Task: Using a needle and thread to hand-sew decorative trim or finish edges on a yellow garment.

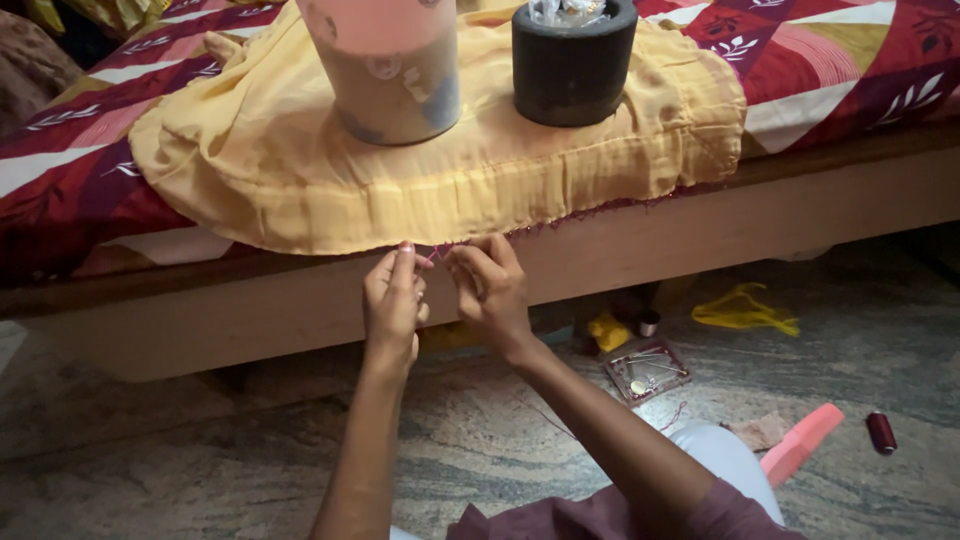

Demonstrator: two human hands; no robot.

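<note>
left hand [393,300]: we pinched the yellow cloth [400,150] edge | right hand [492,285]: we pinched pink thread [436,254] just beside it | cloth lay under dark stone mortar [572,62]

left hand [394,297]: raised, fingers pinched | right hand [492,286]: raised, fingers pinched, near left

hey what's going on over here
A person sits on the floor by a bed, both hands raised to the hanging edge of a yellow cloth. The left hand and right hand pinch a thin reddish thread at its hem. A sewing box and thread spool lie nearby.
</note>
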